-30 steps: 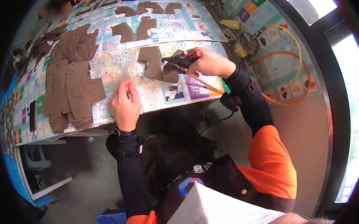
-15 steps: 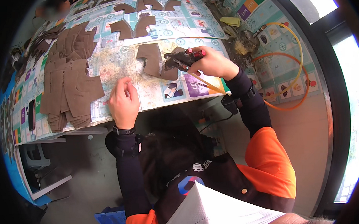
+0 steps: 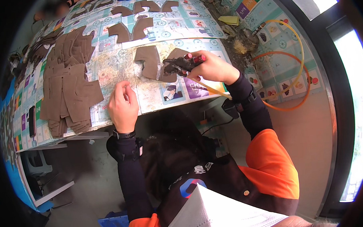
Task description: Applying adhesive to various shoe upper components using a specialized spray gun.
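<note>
My right hand [image 3: 214, 68] grips a dark, residue-caked spray gun [image 3: 183, 64] with red knobs. A yellow hose runs from it back past my wrist. The gun's front end is over the right half of a brown V-shaped cut piece [image 3: 147, 62], partly hiding it. A pale strip runs along the inner edge of that piece, which lies flat on the table. My left hand [image 3: 123, 106] hovers at the table's front edge, fingers loosely curled, nothing visible in it. Left of it lies a stack of similar brown pieces [image 3: 74, 91].
More brown V-shaped pieces [image 3: 131, 29] lie farther back on the patterned table [image 3: 112, 74]. A black phone-like object [image 3: 32, 120] is at the left edge. Yellow and orange hoses [image 3: 304, 81] loop along the right wall. Another person's arm [image 3: 50, 13] shows at the far left.
The view has shifted slightly. The spray gun in my right hand has moved a little toward me over the brown piece. My left hand stays by the table edge.
</note>
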A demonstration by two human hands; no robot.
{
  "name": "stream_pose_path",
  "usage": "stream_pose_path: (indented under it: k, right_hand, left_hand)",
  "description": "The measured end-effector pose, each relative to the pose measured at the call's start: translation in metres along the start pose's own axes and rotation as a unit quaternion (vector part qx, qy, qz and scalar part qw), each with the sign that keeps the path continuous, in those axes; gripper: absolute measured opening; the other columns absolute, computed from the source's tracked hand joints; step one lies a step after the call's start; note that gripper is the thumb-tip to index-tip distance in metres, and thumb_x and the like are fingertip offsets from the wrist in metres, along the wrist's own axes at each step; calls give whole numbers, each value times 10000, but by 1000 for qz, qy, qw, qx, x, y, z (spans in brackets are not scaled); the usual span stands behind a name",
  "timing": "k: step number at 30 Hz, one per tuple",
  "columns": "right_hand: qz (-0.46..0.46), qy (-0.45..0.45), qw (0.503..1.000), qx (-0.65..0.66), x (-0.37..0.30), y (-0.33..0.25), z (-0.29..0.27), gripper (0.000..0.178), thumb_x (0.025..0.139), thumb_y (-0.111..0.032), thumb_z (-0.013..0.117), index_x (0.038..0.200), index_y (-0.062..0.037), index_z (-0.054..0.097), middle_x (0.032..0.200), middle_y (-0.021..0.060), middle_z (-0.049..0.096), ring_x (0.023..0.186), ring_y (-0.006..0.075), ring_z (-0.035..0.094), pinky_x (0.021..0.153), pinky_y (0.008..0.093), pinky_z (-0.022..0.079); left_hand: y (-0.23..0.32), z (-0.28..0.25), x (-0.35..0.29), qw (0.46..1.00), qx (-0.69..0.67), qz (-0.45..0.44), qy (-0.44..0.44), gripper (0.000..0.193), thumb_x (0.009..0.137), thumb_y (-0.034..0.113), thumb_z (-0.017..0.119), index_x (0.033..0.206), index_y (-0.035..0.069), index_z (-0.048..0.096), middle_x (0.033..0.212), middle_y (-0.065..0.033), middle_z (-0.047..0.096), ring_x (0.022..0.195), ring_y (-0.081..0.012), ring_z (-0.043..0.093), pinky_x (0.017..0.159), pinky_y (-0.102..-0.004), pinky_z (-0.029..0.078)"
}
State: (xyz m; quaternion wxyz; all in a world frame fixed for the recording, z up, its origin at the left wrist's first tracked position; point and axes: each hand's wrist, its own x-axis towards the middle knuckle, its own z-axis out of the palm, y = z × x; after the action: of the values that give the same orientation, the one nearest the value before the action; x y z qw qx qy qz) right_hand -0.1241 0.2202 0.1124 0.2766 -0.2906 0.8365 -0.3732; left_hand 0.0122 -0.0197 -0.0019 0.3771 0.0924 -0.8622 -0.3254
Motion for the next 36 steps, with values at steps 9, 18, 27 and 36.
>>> stream_pose_path:
  k: [9, 18, 27, 36]
  right_hand:
    - [-44, 34, 998, 32, 2, 6, -7, 231, 689, -44, 649, 900, 49, 665, 596, 62, 590, 526, 120, 529, 524, 291, 428]
    - [18, 14, 999, 32, -7, 1, 2, 149, 727, -22, 656, 870, 18, 643, 668, 1, 619, 598, 70, 535, 573, 243, 421]
    - [-36, 34, 998, 34, 3, 18, -7, 226, 679, -34, 638, 885, 56, 659, 601, 58, 595, 532, 119, 530, 522, 288, 420]
    - [-30, 76, 995, 50, 0, 9, -14, 155, 645, -29, 631, 783, 41, 640, 634, 70, 625, 546, 147, 533, 528, 307, 425]
  left_hand:
    - [0, 0, 0, 1000, 2, -2, 3, 76, 911, 64, 610, 983, 61, 635, 753, -97, 644, 629, -253, 625, 573, -384, 483]
    - [1, 1, 1, 1000, 3, -8, 1, 76, 912, 65, 609, 983, 59, 636, 758, -99, 648, 617, -250, 621, 568, -382, 482]
    - [1, -1, 0, 1000, 4, -6, 0, 83, 910, 64, 611, 988, 60, 636, 749, -101, 650, 617, -256, 624, 569, -382, 484]
    - [1, 0, 0, 1000, 1, -6, -3, 91, 917, 68, 608, 1005, 62, 630, 759, -102, 657, 625, -252, 638, 571, -371, 489]
